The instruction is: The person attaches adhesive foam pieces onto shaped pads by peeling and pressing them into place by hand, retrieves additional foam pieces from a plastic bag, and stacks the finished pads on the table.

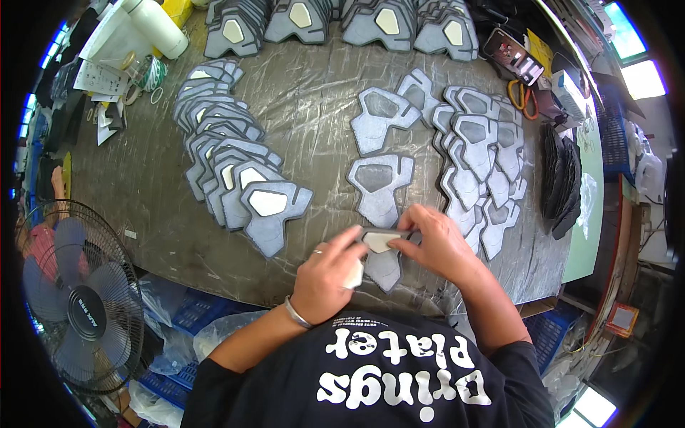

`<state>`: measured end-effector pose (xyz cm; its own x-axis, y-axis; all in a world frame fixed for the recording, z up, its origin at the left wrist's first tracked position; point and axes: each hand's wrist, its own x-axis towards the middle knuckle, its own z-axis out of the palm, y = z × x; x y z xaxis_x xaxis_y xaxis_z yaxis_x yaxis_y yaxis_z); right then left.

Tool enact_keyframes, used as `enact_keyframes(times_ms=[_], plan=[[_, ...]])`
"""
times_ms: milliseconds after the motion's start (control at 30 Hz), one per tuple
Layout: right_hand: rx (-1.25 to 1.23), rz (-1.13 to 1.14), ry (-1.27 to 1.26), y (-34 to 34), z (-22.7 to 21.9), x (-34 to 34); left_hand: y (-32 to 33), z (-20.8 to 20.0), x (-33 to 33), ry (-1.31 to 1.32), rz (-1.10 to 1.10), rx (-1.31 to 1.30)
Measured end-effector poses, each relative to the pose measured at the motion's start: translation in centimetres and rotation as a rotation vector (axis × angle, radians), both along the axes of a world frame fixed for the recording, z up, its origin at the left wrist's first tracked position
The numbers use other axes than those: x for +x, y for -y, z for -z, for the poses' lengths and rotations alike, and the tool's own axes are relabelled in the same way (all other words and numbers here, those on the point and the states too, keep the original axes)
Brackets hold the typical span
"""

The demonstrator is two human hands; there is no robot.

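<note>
A grey, dark-edged cut piece [384,272] lies at the table's near edge in front of me, with a white patch [378,241] on its upper part. My right hand [437,241] pinches its upper right edge between thumb and fingers. My left hand [328,277] is at its left side, fingertips on the edge, while more white patches [353,274] stick out from under the curled fingers. Just beyond lies a like grey piece [378,187] whose window-shaped area shows no white patch.
An overlapping row of patched pieces [267,203] curves along the left; unpatched ones [474,132] lie right. Patched stacks [300,18] line the far edge. A white bottle [157,27], orange-handled scissors [523,98], a phone [512,55] and black pieces [561,178] sit around. A fan [80,307] stands left.
</note>
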<state>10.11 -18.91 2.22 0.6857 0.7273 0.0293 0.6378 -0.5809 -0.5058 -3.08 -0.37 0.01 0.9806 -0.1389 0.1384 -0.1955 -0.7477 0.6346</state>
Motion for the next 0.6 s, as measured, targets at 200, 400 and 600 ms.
enact_keyframes(times_ms=[200,400,600], plan=[[0.333,0.139,-0.701,-1.5,0.1,-2.6,-3.2,-1.1,-1.2,-0.443,-0.528,-0.940],[0.051,0.209,0.175,-1.5,1.7,-3.1,-8.6,-2.9,0.2,0.279,-0.596,0.154],[-0.170,0.226,0.126,-0.9,1.7,-3.9,-4.2,-2.1,1.1,-0.444,-0.462,-1.183]])
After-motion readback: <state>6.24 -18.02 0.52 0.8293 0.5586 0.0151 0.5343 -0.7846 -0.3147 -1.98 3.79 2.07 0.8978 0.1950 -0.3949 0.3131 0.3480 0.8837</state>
